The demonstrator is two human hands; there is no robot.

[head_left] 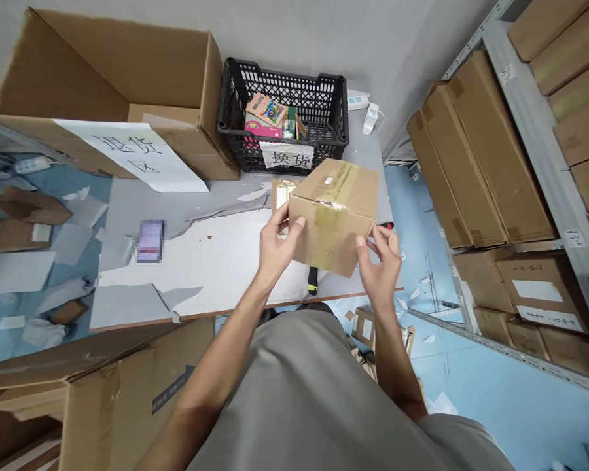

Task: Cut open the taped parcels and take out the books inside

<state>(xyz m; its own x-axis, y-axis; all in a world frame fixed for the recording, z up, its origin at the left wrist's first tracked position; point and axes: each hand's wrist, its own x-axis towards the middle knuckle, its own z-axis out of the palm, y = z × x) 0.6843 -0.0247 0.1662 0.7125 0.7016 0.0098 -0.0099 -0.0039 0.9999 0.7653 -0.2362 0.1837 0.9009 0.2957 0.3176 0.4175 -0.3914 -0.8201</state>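
Note:
Between my two hands a taped cardboard box (331,219) is held up, tilted, over the right part of the table. My left hand (279,241) grips its left side, thumb on the near face. At its right edge my right hand (380,261) pinches the lower corner. Clear yellowish tape runs across the box's top and down its near face. Partly hidden behind it lies a smaller brown package (281,193) with a pale label. A black and yellow handle (313,281) pokes out from under the box; the rest of that tool is hidden.
On the table (216,261) lie a blurred phone (150,241) and torn paper covering. Behind stand a large open carton (220,111) with a paper sign and a black crate (285,150) holding small colourful boxes. Shelves of cartons (500,150) rise at right; scraps litter the floor.

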